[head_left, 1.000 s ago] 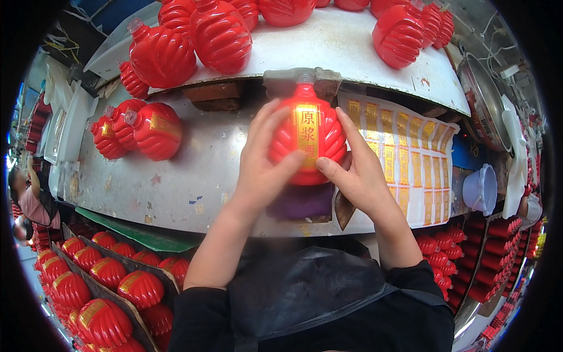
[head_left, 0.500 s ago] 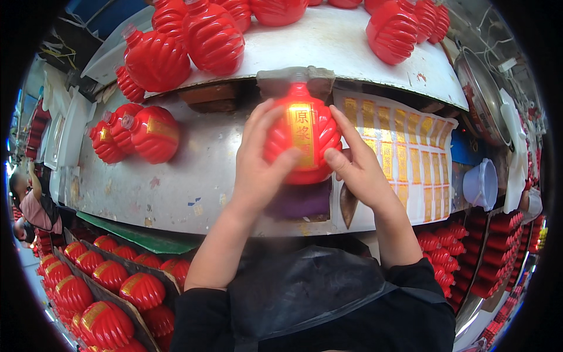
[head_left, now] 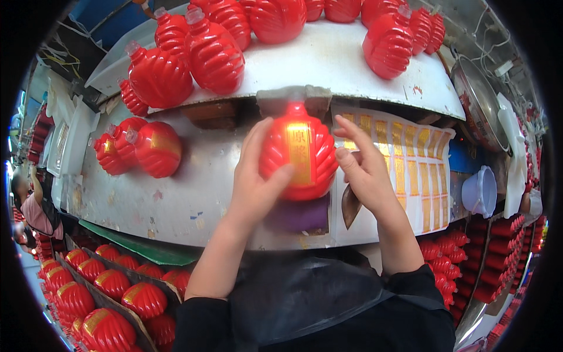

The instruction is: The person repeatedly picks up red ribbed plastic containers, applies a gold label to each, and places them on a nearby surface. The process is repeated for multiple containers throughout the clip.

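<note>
A glossy red ribbed bottle (head_left: 322,154) lies in front of me, its neck toward a grey block (head_left: 317,101). A gold label (head_left: 299,146) runs down its middle. My left hand (head_left: 255,171) curves round the bottle's left side, its thumb pressed on the front near the label. On the other side, my right hand (head_left: 362,165) has its fingers apart and bent, just off the bottle's edge. Beneath the bottle shows a purple cloth (head_left: 305,216). A sheet of gold labels (head_left: 414,202) lies right of the bottle, with a dark pointed piece (head_left: 350,207) on it.
More red bottles (head_left: 215,56) stand on the white shelf (head_left: 316,53) ahead. Three labelled bottles (head_left: 157,151) stand at the left of the metal table (head_left: 143,202). Boxed bottles (head_left: 111,284) fill the lower left. A lavender bucket (head_left: 480,190) is at the right; a person (head_left: 36,202) is far left.
My right hand has come away from the bottle and its fingers have loosened. My left hand stays on the bottle. The whole view has shifted slightly.
</note>
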A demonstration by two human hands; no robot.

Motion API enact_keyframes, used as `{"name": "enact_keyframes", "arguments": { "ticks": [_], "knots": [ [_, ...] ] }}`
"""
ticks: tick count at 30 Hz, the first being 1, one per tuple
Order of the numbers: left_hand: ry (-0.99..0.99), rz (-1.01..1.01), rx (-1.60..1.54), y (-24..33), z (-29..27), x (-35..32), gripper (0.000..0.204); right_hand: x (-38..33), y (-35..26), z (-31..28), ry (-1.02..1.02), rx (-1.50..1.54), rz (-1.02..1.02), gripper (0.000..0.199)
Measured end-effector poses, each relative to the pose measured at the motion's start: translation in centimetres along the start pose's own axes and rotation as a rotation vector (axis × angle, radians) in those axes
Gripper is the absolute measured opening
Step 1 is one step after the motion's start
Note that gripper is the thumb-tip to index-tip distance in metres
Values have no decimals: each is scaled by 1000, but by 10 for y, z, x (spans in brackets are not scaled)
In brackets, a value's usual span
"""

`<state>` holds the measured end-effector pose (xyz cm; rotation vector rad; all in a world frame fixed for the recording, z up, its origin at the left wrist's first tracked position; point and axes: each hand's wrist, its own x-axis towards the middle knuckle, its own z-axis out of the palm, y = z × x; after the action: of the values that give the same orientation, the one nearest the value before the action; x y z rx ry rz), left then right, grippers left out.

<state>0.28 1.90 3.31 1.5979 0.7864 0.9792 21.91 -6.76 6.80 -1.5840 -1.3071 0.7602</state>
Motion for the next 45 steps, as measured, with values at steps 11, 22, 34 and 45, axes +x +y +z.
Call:
{"name": "enact_keyframes", "arguments": {
  "ticks": [11,22,34,45],
  "knots": [
    [-20,34,231,2,-1,7,95,32,-31,5,-93,-266,-298,49],
    [-38,136,293,5,-1,11,89,35,-32,7,-117,-336,-232,51],
    [-53,87,284,6,0,9,89,49,-19,-1,-123,-100,44,42],
    [23,240,331,-7,1,9,86,59,-45,-7,-165,-444,-634,30]
  ]
}}
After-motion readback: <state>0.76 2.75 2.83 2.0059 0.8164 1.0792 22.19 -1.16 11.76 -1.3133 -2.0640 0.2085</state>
